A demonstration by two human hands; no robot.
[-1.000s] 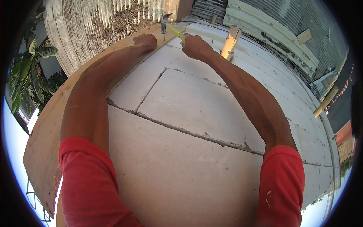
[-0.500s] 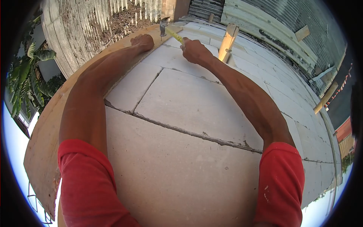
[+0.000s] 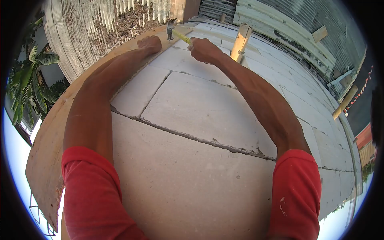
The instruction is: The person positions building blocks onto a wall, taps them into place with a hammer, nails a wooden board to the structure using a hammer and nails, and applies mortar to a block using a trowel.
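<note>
My right hand (image 3: pixel 203 50) is closed round the yellow handle of a claw hammer (image 3: pixel 183 37). The hammer's metal head is over a nail (image 3: pixel 169 41) that stands up from a long wooden board (image 3: pixel 100 64); whether head and nail touch is hard to tell. To the left of the nail, my left hand (image 3: pixel 150 43) rests on the same board with its fingers curled, seemingly over the outer edge. The fingertips are hidden. Between my arms lies a wall of pale blocks (image 3: pixel 200 106) with grey mortar joints, and the board runs along its left side.
An upright timber piece (image 3: pixel 241 43) stands out from the blocks, right of my right hand. Another timber (image 3: pixel 345 103) juts out at the far right. Corrugated sheets (image 3: pixel 72 44) lie beyond the board, with leafy plants (image 3: pixel 30 76) at the left.
The hammer head has shifted slightly left and down, closer over the nail. My right hand has moved a little left with it. My left hand stays in place on the board.
</note>
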